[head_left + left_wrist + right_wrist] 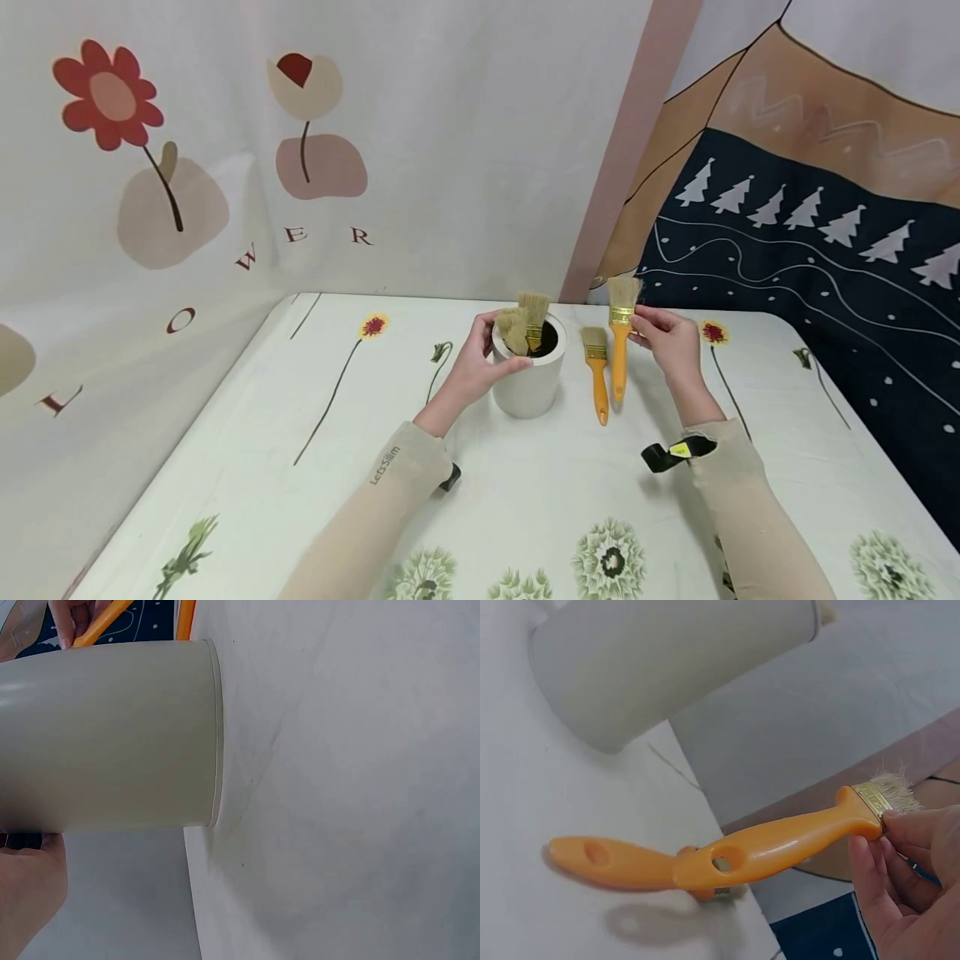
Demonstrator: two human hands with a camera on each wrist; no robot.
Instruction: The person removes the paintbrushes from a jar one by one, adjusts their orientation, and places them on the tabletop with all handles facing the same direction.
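Observation:
A white cylindrical pot (527,390) stands upright on the table, and my left hand (474,367) grips its rim from the left. Two paintbrushes (534,312) stick out of it bristles up, their handles hidden inside. My right hand (670,343) pinches another paintbrush (619,346) near its metal band, bristles up, yellow-orange handle pointing down; the right wrist view shows this brush (787,841) held above the tabletop. One more paintbrush (597,375) lies on the table between the pot and the held brush. In the left wrist view the pot's side (112,735) fills the left part.
The table (450,533) has a white cloth printed with flowers. Behind it hangs a white curtain (465,150) with flower drawings, and a dark cloth with trees (795,250) hangs at the right. A black wrist strap (678,452) sits on the right wrist.

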